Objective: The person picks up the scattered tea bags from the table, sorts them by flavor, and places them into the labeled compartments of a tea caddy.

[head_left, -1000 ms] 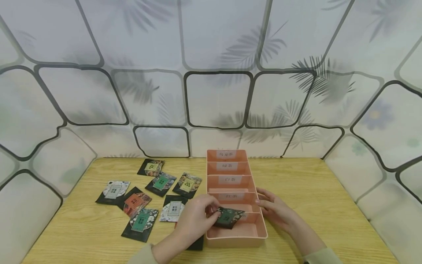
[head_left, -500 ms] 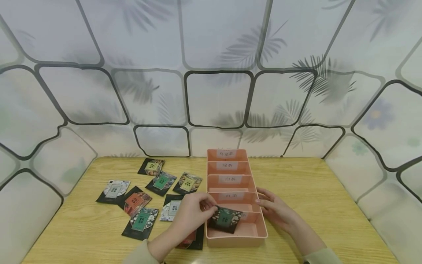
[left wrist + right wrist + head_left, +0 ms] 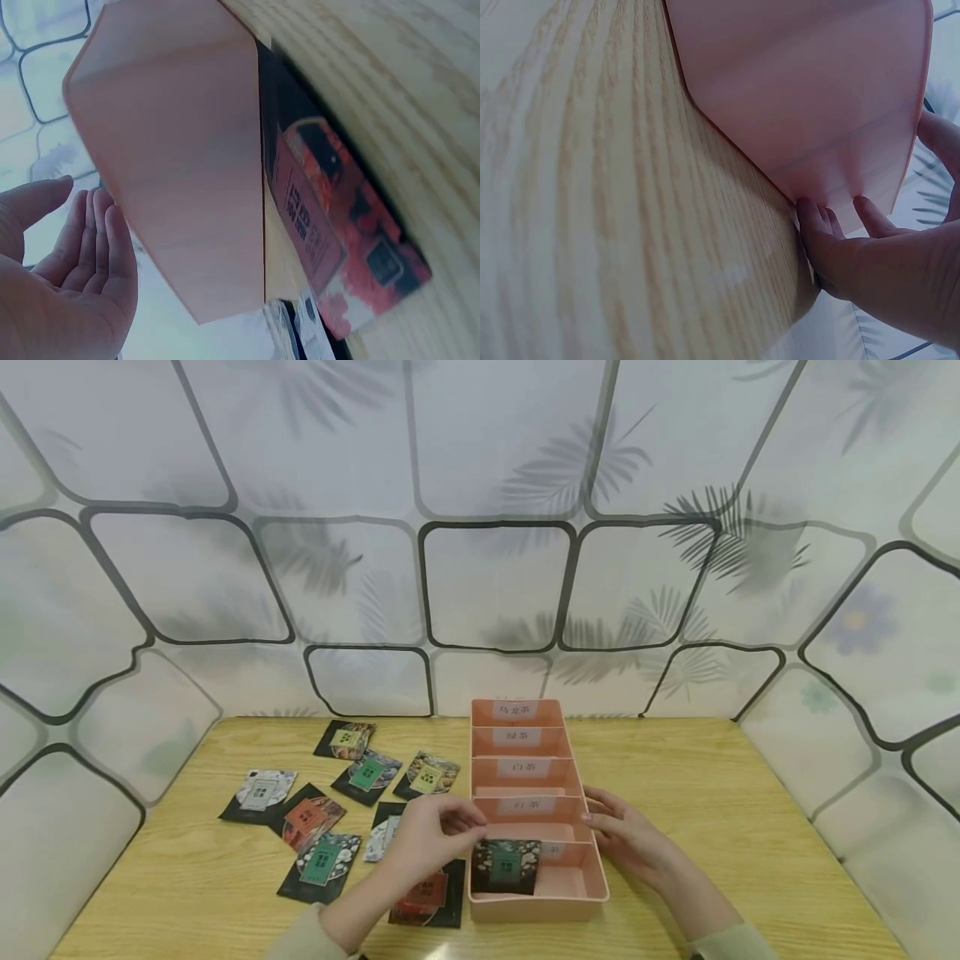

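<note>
My left sleeve (image 3: 306,933) and right sleeve (image 3: 733,945) are plain, pale greyish-beige, and stop partway down my forearms (image 3: 693,906). At each cuff a small dark piece (image 3: 697,956) peeks out, too little showing to identify. My fingers (image 3: 120,244) are slim and bare.

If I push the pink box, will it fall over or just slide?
It would probably slide, not tip, because the pink box is long and low and sits flat on the table. It's likely light for its size, since its walls look thin. The packet inside might shift too, as it doesn't fill its compartment.
</note>
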`<state>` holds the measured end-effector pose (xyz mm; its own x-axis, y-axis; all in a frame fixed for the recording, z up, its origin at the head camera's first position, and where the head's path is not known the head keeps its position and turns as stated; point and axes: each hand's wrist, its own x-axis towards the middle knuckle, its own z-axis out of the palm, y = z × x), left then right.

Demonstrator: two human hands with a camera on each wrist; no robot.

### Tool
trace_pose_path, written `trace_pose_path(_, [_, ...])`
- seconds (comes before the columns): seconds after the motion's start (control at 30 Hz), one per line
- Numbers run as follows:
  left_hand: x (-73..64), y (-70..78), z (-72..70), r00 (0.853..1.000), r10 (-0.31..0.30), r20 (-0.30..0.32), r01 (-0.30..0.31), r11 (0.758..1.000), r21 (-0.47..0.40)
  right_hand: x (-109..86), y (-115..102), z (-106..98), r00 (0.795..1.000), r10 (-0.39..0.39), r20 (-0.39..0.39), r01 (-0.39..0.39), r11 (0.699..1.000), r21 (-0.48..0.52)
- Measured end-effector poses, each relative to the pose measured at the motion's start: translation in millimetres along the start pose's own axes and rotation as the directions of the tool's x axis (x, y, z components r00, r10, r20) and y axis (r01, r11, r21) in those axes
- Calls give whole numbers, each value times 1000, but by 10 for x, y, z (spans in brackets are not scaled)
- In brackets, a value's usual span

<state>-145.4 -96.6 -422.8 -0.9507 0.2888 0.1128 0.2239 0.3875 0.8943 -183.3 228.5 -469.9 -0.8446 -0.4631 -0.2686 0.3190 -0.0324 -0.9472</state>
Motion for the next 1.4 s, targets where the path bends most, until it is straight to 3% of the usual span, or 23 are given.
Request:
trace_pose_path(0.27, [-42,10,-191,998,-56,1,56,998,-1,2,12,-3,1000,6,-7,-6,1000,-11])
trace_pose_path(0.63, [-149,-19,-567,997,-73,-29,73,997,-7,-1,5,0,1000,-7,0,7,1000,-4])
trace_pose_path(0.83, [-204,28,-789,981,-166,-100,166,986,-7,-4,8,-8,1000,-7,5,7,1000,-11])
trace_pose_path(1.13, [-303,-10,-1051,966,-204,-157,217,974,69,-1,24,-11,1000,-11,12,11,1000,12])
trace_pose_path(1.4, [-383,-198,-1249,982,-172,-81,184,966,181,1,27,-14,1000,-8,-4,8,1000,2])
